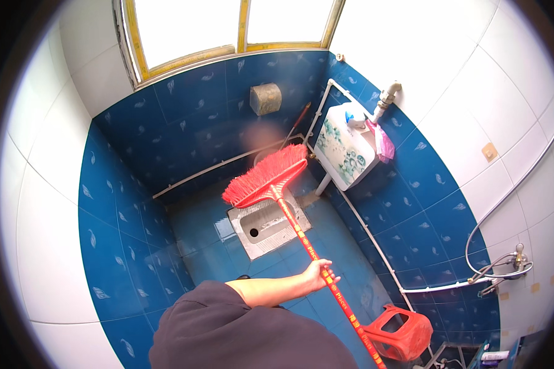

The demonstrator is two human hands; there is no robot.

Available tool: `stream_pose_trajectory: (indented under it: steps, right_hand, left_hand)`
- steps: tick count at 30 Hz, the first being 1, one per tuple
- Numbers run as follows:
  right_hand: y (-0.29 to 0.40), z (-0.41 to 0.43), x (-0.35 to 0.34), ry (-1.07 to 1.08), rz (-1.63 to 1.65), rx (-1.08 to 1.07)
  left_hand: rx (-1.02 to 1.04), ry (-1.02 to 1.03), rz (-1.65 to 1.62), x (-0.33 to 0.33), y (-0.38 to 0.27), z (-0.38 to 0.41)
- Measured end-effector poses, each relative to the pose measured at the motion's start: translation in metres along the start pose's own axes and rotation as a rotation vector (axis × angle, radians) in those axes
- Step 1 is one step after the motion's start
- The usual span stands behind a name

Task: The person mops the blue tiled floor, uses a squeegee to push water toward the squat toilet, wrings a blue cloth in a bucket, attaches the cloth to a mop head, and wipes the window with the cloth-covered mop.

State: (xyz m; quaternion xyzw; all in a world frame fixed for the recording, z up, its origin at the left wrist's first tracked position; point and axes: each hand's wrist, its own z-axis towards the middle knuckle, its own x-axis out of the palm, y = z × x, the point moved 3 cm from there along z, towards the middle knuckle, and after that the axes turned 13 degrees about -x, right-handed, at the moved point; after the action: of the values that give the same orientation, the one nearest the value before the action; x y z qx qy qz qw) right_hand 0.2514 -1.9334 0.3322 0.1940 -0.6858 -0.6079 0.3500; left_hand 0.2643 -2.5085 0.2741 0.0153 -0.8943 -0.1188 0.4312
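My left hand [321, 275] is closed around the red handle of a broom [304, 237], which carries yellow marks and writing. The handle runs down to the bottom edge, right of my body. At its far end, the red plastic head and red bristles [265, 170] face away from me and overlap the view of a squat toilet [277, 235] set in the blue floor. My right hand is out of view.
A cistern [344, 147] with a pink plastic bag [384, 143] hangs on the right wall. A red plastic stool [399, 334] is at lower right, below a shower tap [518, 260]. Another stick [298, 122] leans in the far corner. White pipes [371, 235] line the walls.
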Motion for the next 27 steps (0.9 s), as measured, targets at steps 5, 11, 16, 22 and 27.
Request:
stream_pose_trajectory:
  steps: [5, 11, 16, 22, 27]
  right_hand:
    - [0.102, -0.042, 0.115, 0.011, 0.464, -0.082]
    - [0.154, -0.152, 0.287, 0.783, 0.727, -0.043]
    - [0.149, -0.352, 0.408, 1.107, 0.582, -0.246]
    - [0.1, -0.548, 0.45, 1.775, 0.322, -0.359]
    - [0.09, -0.583, 0.475, 2.037, 0.196, -0.894]
  left_hand:
    - [0.078, 0.013, -0.114, -0.004, -0.043, -0.009]
    - [0.143, -0.003, -0.266, -0.014, -0.121, -0.058]
    - [0.274, 0.097, -0.369, -0.036, -0.166, -0.091]
    - [0.502, -0.059, -0.379, -0.102, -0.234, -0.111]
    - [0.865, -0.243, -0.244, -0.221, -0.299, -0.187]
